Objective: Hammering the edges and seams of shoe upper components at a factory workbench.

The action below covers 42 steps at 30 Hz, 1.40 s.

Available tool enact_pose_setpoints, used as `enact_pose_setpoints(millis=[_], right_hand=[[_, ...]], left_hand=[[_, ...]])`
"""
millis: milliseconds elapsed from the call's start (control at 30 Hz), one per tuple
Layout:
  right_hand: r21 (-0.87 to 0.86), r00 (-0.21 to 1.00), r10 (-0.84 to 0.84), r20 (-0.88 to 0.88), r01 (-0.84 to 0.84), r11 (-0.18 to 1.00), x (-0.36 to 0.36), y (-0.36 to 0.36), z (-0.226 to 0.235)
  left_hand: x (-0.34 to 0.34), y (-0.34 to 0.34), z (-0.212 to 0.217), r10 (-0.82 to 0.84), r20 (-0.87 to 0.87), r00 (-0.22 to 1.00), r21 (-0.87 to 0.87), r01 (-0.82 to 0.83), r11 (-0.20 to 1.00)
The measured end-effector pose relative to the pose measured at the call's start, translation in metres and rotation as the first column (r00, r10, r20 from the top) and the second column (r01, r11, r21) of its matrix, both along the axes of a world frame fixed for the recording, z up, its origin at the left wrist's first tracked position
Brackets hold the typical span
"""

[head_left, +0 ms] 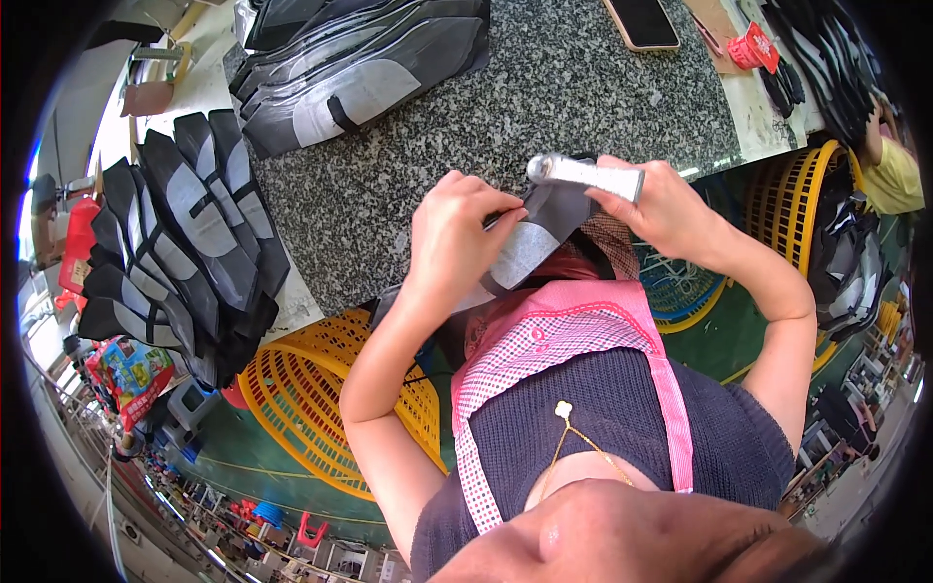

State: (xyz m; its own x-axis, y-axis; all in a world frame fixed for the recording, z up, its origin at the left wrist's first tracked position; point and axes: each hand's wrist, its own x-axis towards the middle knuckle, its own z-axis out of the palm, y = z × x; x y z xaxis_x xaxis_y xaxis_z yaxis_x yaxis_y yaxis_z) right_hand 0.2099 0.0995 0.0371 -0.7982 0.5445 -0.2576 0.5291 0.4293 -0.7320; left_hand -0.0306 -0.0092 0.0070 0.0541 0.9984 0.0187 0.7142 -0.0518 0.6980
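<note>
The left hand (pixel 452 228), fingertips pinched, gripped the grey panel (pixel 530 251) extending rightward beneath it, seemingly light, bendable and best held by an edge, while the right hand (pixel 671 209) clasped a silver tool (pixel 588 177).

The tabletop (pixel 544 87) looks like speckled stone, smooth with a dull sheen. The silvery tool (pixel 588 176) appears to be metal, its rounded end shiny. The dark piece (pixel 562 208) looks like thin, flexible sheeting, mostly matt, with a pale, slightly grainy patch (pixel 525 255). The stacked pieces (pixel 364 92) share that look, with a faint gloss along some edges. The phone (pixel 642 21) has a glossy, glass-like screen. The yellow basket (pixel 335 340) and blue basket (pixel 680 308) look like hard moulded plastic with openwork walls. The apron (pixel 535 335) is checked cloth, the top (pixel 583 389) ribbed knit, and the necklace (pixel 564 411) polished gold-coloured metal. The green floor (pixel 224 447) looks smooth and painted.
</note>
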Motion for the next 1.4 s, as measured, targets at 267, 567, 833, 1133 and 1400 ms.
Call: enact_pose_setpoints(millis=[267,567,833,1133,1400], right_hand=[[0.075,0.993,0.117,0.032,-0.119,0.990,-0.004,-0.019,0.002],[0.006,0.991,-0.021,-0.129,0.022,1.000,-0.011,-0.006,0.016],[0.016,0.994,-0.108,-0.030,0.108,0.994,0.002,0.004,0.005],[0.093,0.973,-0.223,-0.059,0.228,0.969,0.010,0.010,-0.012],[0.150,0.983,-0.149,-0.111,0.165,0.975,0.008,0.021,0.005]], left_hand=[[0.007,-0.014,-0.005,-0.014,-0.191,0.982,0.261,0.064,0.963],[0.010,-0.038,-0.003,0.066,-0.125,0.990,0.216,-0.038,0.976],[0.014,-0.010,-0.006,0.017,-0.083,0.996,0.215,0.002,0.977],[0.011,0.037,0.001,0.153,0.224,0.962,-0.132,-0.126,0.983],[0.025,0.007,-0.011,0.024,-0.141,0.990,0.249,0.012,0.968]])
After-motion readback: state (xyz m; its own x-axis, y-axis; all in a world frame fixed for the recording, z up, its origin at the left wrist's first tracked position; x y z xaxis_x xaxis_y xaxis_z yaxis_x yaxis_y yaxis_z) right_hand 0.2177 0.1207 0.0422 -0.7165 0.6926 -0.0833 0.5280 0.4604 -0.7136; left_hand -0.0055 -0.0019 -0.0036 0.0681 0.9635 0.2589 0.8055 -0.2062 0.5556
